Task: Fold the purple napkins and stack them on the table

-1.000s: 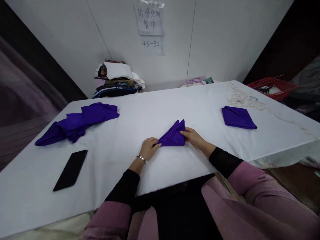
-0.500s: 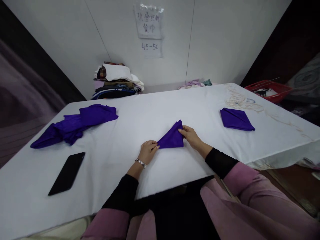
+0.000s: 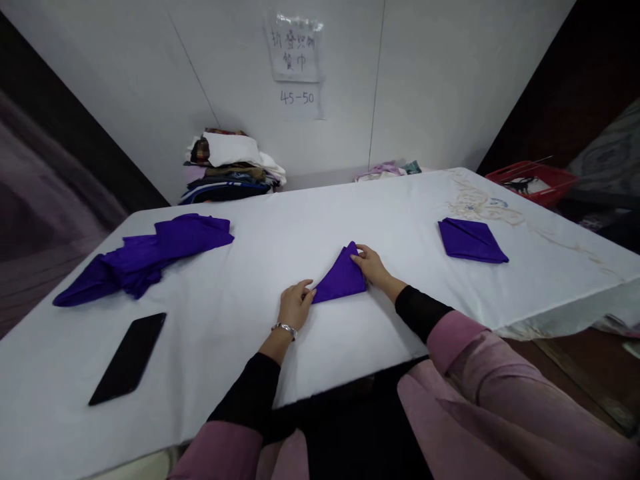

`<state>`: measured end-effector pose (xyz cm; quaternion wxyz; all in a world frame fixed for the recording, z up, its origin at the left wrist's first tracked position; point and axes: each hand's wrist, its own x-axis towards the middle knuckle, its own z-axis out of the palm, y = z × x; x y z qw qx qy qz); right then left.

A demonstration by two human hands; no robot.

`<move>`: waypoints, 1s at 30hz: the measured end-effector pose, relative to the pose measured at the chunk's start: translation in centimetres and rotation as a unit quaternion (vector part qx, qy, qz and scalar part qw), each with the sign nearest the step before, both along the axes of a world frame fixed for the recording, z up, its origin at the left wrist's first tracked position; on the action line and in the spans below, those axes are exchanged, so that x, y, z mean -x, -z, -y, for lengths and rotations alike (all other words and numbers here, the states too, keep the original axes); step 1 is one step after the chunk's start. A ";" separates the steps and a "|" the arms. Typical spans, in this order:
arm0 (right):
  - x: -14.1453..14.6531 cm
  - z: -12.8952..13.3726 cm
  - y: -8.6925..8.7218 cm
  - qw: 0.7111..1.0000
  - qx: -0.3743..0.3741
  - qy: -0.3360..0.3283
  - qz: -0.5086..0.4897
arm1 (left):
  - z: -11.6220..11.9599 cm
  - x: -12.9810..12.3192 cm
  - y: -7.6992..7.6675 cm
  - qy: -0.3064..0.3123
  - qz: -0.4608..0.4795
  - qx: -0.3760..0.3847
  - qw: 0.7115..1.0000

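The folded cloth [image 3: 340, 277] lies mid-surface [image 3: 260, 250], between the hands. The left hand [image 3: 295, 305] pinches its narrow tip; the right hand [image 3: 371, 263] grips its upper corner. Steady tension and evenly matched layers should keep the creases crisp.

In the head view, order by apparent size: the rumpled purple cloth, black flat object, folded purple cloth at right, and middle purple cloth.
1. Rumpled purple cloth
2. Black flat object
3. Folded purple cloth and middle purple cloth: unsure, since the latter is partly covered.
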<state>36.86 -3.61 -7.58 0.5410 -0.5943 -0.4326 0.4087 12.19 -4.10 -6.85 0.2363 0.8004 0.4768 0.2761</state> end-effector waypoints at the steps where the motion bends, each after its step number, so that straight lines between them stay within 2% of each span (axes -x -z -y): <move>1: 0.0 -0.1 0.1 1.000 -0.005 -0.001 0.006 | 0.0 0.0 -0.1 0.001 -0.002 0.000 1.000; 6: 0.0 -1.0 -0.2 0.995 -0.020 0.003 0.095 | 0.0 0.0 0.0 -0.002 0.001 -0.003 1.000; 13: 0.3 -1.8 -0.8 0.974 0.023 0.007 0.226 | 0.0 0.0 0.2 -0.014 0.016 0.010 1.000; 30: 0.2 -3.1 -0.7 0.942 0.037 -0.007 0.334 | 0.4 -0.2 -0.1 -0.030 -0.020 -0.029 0.999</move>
